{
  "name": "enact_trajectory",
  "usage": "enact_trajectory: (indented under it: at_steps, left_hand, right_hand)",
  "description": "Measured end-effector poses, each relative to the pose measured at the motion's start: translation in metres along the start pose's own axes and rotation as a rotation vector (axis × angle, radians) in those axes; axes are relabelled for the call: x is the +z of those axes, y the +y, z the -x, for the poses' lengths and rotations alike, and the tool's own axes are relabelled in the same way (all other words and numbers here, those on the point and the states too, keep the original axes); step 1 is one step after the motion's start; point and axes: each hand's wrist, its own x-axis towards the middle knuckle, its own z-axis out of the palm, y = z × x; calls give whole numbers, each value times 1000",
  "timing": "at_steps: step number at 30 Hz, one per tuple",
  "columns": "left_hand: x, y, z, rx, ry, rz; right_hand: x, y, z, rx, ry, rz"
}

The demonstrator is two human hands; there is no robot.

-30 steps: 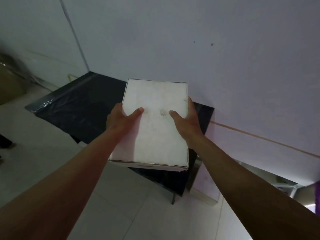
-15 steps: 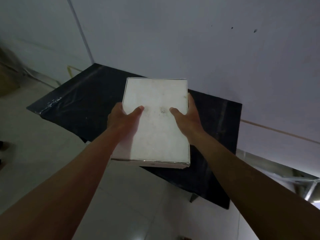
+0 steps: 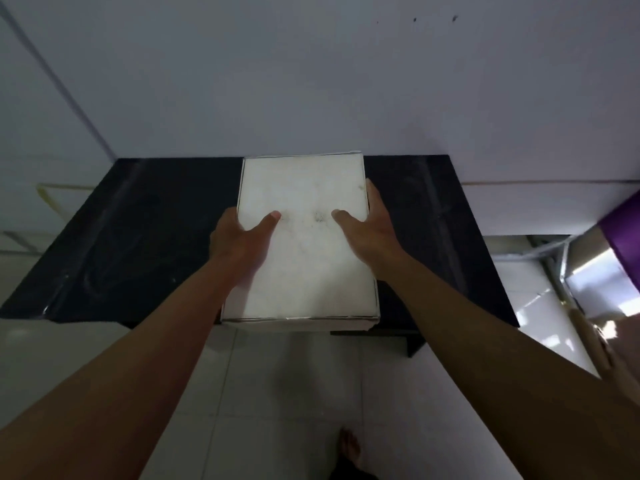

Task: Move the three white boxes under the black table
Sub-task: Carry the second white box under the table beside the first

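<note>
I hold one white box (image 3: 304, 265) flat in front of me, above the near edge of the black table (image 3: 131, 244). My left hand (image 3: 242, 237) grips its left side with the thumb on the lid. My right hand (image 3: 367, 230) grips the right side the same way. The table stands against the pale wall, with one dark leg (image 3: 414, 342) visible at its right front. The other white boxes are out of sight, and the space under the table is hidden.
A pale tiled floor (image 3: 277, 393) lies between me and the table. My bare foot (image 3: 349, 448) shows at the bottom. A purple object (image 3: 623, 237) and a metal frame (image 3: 568, 271) stand at the right. A wall corner runs along the left.
The view has swung round so the table now lies square in front of me and closer. The box stays in both hands, held the same way.
</note>
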Motion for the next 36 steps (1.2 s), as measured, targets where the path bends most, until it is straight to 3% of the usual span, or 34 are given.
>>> enact_trajectory:
  at_steps: [11, 25, 36]
  left_hand:
    - [-65, -48, -45, 7, -59, 27]
    - [-214, -142, -59, 70, -188, -16]
    - [-291, -243, -11, -47, -166, 10]
  right_hand:
    - [86, -17, 15, 22, 32, 28]
    - [246, -28, 118, 73, 161, -25]
    - [328, 1, 191, 95, 73, 12]
